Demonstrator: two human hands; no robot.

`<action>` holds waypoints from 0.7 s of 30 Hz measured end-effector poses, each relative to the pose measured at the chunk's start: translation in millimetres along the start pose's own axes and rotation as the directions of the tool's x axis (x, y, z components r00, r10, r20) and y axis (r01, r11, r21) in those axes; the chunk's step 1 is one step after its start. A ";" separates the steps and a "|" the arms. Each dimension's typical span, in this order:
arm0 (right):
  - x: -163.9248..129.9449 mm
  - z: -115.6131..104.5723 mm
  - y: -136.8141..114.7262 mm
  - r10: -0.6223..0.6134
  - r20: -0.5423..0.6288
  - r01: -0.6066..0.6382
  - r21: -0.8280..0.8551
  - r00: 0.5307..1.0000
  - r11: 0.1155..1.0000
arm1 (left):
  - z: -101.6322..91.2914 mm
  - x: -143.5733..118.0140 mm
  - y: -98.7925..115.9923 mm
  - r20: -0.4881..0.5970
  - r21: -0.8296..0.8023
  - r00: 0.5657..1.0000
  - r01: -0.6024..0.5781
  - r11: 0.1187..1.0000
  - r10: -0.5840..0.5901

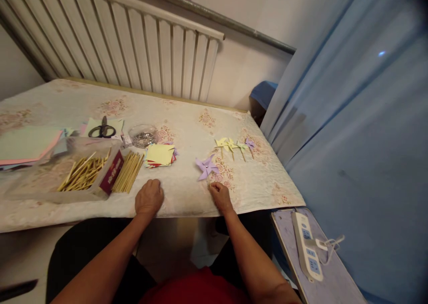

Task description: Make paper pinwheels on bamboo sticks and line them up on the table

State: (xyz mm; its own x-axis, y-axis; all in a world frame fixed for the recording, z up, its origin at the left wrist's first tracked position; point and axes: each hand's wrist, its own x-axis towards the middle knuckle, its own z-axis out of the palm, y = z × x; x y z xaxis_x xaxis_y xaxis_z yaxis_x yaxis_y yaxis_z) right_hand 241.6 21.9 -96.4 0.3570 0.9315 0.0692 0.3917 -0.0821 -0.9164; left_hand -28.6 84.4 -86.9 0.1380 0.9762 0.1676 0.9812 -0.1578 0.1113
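Observation:
My right hand (220, 196) rests near the table's front edge, fingers closed around the lower end of the stick of a purple paper pinwheel (206, 166) that lies on the cloth. My left hand (149, 198) sits on the table (187, 117) as a loose fist with nothing visible in it, just in front of a pile of wooden sticks (127, 172). A stack of small coloured paper squares (160, 155) lies beyond the left hand. Several finished pinwheels (234, 146), yellow and purple, lie farther right.
A clear plastic tray (60, 174) with more sticks stands at the left. Scissors (102, 130) lie on coloured paper sheets (26, 145). A clear dish of small metal pins (143, 136) stands behind. A power strip (306, 246) lies on a board right of my lap; a radiator (133, 45) stands behind.

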 end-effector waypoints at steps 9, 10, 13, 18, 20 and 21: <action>-0.4 -0.8 -1.0 0.001 0.019 -0.001 0.010 1.000 1.000 | -2.8 0.9 0.7 0.024 -0.002 1.000 0.005 1.000 -0.005; -0.2 -0.6 0.0 0.005 0.022 -0.005 0.015 1.000 1.000 | -2.5 1.0 0.5 0.023 -0.003 1.000 0.004 1.000 -0.004; 0.1 0.0 3.0 0.033 0.028 -0.034 0.030 0.999 0.999 | -0.8 1.3 -0.2 0.015 -0.008 1.000 0.002 1.000 -0.002; -0.9 -0.3 3.7 0.100 0.062 -0.104 0.056 0.993 0.993 | 2.1 1.8 -1.3 0.009 -0.013 1.000 -0.002 1.000 0.002; -1.6 -0.7 2.7 0.130 0.076 -0.136 0.074 0.989 0.988 | 2.5 1.8 -1.4 0.003 -0.009 1.000 -0.005 1.000 0.005; -1.9 -0.9 2.1 0.142 0.082 -0.149 0.087 0.986 0.985 | 2.6 1.7 -1.3 0.002 -0.007 1.000 -0.003 1.000 0.003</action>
State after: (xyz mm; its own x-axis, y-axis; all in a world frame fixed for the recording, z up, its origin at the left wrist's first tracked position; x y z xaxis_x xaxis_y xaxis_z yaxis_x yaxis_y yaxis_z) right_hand 242.5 19.7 -98.1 0.3380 0.9364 -0.0940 0.2588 -0.1885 -0.9473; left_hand -29.3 86.6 -89.3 0.1417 0.9759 0.1659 0.9797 -0.1623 0.1179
